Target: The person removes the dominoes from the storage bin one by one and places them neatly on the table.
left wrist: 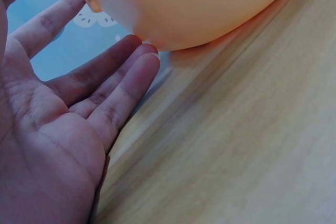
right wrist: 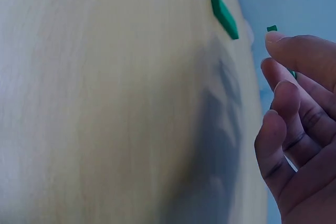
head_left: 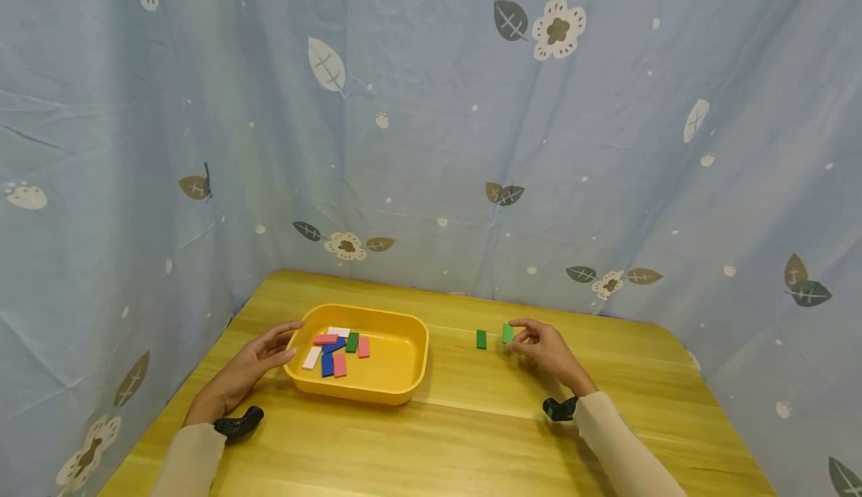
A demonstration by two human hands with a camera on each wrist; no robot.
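Note:
My right hand [head_left: 547, 349] pinches a light green domino block [head_left: 508, 333] between thumb and fingers, raised over the table's right half. In the right wrist view, only small bits of that block [right wrist: 271, 28] show past the fingers. Just left of it, a darker green domino block [head_left: 481, 340] lies on the wood. My left hand [head_left: 254, 362] is at the left end of a yellow plastic bin [head_left: 404, 397], its fingers loosely extended. Fingertips meet the bin's outer wall [left wrist: 194, 9] in the left wrist view.
Inside the bin, toward its left side, lie several domino blocks: pink [head_left: 340, 364], blue [head_left: 327, 365], white [head_left: 312, 358] and green [head_left: 352, 343]. The wooden table [head_left: 377, 444] ends at a blue patterned curtain [head_left: 431, 145] behind and on both sides.

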